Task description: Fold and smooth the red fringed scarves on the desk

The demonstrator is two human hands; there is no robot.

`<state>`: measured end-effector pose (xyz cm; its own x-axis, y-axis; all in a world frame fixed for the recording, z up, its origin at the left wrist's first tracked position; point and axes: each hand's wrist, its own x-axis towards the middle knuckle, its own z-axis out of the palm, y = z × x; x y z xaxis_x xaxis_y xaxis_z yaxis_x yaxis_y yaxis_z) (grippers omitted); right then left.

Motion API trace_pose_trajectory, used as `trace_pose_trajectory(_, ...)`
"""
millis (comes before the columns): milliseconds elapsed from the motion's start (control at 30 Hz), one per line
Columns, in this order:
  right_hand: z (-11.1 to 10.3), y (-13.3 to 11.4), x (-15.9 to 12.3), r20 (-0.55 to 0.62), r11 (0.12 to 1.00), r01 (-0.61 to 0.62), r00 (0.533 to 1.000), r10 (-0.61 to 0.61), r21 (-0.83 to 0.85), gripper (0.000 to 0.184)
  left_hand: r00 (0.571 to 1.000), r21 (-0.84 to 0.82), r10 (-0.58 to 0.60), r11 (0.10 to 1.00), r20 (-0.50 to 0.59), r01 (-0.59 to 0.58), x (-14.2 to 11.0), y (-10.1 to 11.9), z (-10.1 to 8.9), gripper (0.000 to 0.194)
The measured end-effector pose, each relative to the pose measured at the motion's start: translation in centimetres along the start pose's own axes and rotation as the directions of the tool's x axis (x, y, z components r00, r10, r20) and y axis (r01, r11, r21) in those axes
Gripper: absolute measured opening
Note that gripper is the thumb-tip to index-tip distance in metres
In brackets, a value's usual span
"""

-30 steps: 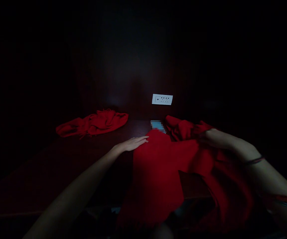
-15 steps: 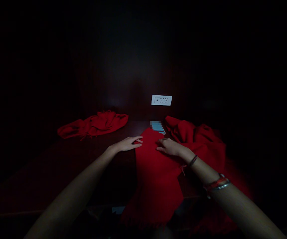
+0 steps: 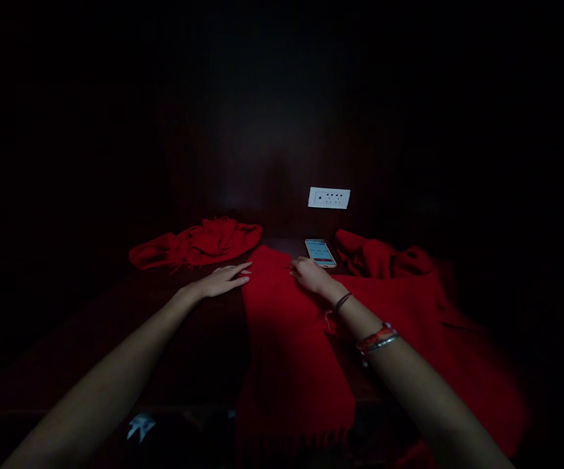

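Note:
A red scarf [image 3: 286,345] lies flat along a dark wooden table [image 3: 116,332], its fringed end hanging over the near edge. My left hand [image 3: 223,280] rests flat at the scarf's far left corner, fingers stretched out. On the scarf's far right part lies my right hand [image 3: 311,275], fingers spread on the cloth. Bracelets circle my right wrist. More red cloth [image 3: 409,286] is bunched to the right of that hand.
Another crumpled red scarf [image 3: 198,242] lies at the back left. A phone [image 3: 320,252] with a lit screen sits at the back, just beyond my right hand. A white socket plate [image 3: 329,197] is on the dark wall behind.
My right hand came from the bunched cloth on the right onto the flat scarf. Both hands and the scarf have shifted left, and the scarf lies flatter.

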<state>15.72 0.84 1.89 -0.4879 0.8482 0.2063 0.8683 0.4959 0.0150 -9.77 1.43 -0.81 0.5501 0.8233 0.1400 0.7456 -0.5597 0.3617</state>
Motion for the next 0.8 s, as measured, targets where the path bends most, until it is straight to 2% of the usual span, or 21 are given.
trace_pose_trajectory(100,1.3,0.2,0.6,0.030,1.000,-0.027,0.999,0.027,0.002,0.021,0.998,-0.034,0.026,0.999,-0.058,-0.028,0.4,-0.2,0.5,0.055)
trace_pose_trajectory(233,2.4,0.7,0.2,0.007,0.997,-0.069,0.998,0.069,0.045,0.021,0.990,-0.052,0.051,0.997,-0.129,-0.058,1.1,0.1,1.7,0.050)
trace_pose_trajectory(400,1.6,1.7,-0.6,-0.083,0.986,-0.148,0.984,0.155,0.083,0.021,0.977,-0.027,0.048,0.998,-0.209,-0.055,1.7,0.3,2.4,0.045)
trace_pose_trajectory(567,1.3,3.1,-0.8,-0.114,0.958,-0.237,0.960,0.257,0.160,0.021,0.972,0.032,0.077,0.997,-0.220,-0.072,1.7,0.4,2.5,0.041)
trace_pose_trajectory(800,3.1,3.2,-0.5,-0.019,0.960,-0.097,0.994,0.105,0.262,0.020,0.970,0.104,0.086,0.993,-0.229,-0.064,1.7,0.2,2.6,0.033)
